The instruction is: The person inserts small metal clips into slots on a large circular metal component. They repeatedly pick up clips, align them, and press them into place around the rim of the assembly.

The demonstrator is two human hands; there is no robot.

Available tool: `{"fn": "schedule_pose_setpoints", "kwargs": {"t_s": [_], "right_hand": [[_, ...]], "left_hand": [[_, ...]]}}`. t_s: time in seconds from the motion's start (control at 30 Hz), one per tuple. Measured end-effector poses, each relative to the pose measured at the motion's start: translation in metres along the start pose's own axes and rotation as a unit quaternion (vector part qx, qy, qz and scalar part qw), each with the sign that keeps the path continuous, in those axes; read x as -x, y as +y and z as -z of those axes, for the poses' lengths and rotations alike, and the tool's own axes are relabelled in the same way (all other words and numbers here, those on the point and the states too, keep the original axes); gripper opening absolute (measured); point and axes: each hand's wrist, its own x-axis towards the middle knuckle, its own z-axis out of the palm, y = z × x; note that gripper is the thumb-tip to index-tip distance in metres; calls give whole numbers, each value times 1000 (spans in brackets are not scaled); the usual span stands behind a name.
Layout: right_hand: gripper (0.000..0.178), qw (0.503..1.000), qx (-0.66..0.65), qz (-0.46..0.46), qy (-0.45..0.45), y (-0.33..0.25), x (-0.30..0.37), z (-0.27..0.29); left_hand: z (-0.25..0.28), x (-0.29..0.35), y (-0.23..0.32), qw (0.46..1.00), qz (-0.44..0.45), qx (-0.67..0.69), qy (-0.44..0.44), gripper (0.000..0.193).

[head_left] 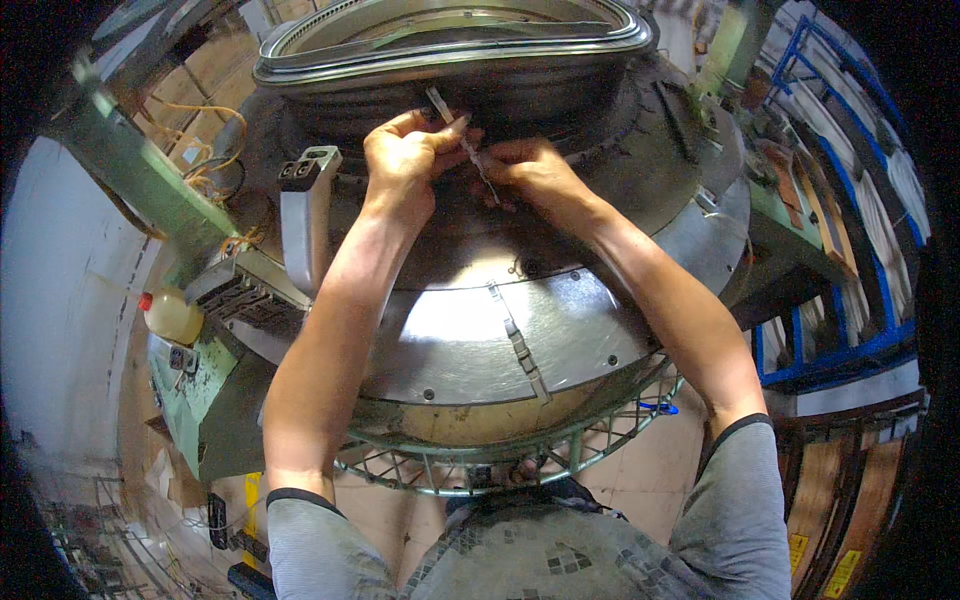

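While both forearms reach up from the lower edge toward the upper middle of the frame, the left hand (405,160) and the right hand (528,172) meet over a thin metal strip (462,140). The left hand's fingers are curled narrow, pinching the strip near its upper part; the right hand is likewise closed small around the strip's lower end. The strip runs slanted, from upper left down to lower right, just below the dark ribbed ring (560,95) of a large round machine.

The machine's grey domed cover (590,320) fills the centre of the frame, shining where light strikes it, with a narrow segmented rail (518,345) running down its front. Above the ring sits an oval metal rim (450,50) at the top of the frame. Left of the hands stands a grey handle-like bracket (305,215). Under the dome a round wire guard (470,465) curves along the lower middle. At the left edge is a yellowish plastic bottle with a red cap (170,315); blue racks (850,300) line the right side.
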Motion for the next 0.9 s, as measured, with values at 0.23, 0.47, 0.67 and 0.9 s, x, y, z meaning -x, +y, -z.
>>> {"fn": "schedule_pose_setpoints", "kwargs": {"t_s": [0.23, 0.47, 0.67, 0.9], "right_hand": [[19, 994, 112, -19, -8, 1, 2, -4], [19, 973, 228, 29, 14, 8, 2, 3], [14, 881, 377, 214, 190, 15, 10, 5], [15, 878, 374, 216, 204, 20, 5, 8]], "left_hand": [[20, 9, -15, 999, 28, 27, 6, 15], [16, 10, -18, 999, 2, -14, -35, 7], [11, 18, -21, 756, -301, -581, -32, 16], [12, 12, -27, 715, -362, -593, -77, 22]]}}
